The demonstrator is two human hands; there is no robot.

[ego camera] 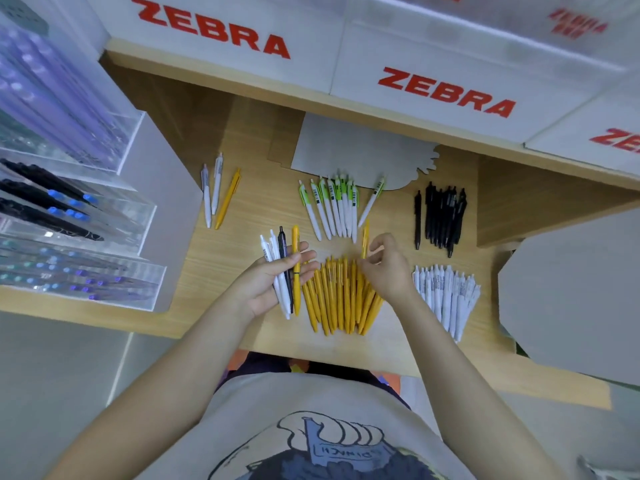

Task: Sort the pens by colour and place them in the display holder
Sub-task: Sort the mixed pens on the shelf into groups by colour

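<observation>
A pale wood-grain counter point(249, 209) runs below white boxes printed with red ZEBRA lettering point(446, 91), and a clear acrylic tiered display holder point(104, 209) stands at its left edge, with dark and blue-tipped pens lying in its trays. On the counter the plastic click pens lie in groups: a fan of yellow pens point(341, 299) in the middle, a row of white pens with green clips point(334, 206) behind it, a bunch of black pens point(441, 216) at the far right, a bunch of white printed pens point(446, 299) at the near right, and three loose pens point(216, 195), two white and one yellow, at the far left. The left hand point(273, 282) grips a mixed handful point(284, 268) of white, black and yellow pens, fingers curled round them. The right hand point(384, 268) pinches a single yellow pen point(364, 239) upright just above the yellow fan. A grey cardboard sheet point(356, 150) lies behind the green-clipped row.
</observation>
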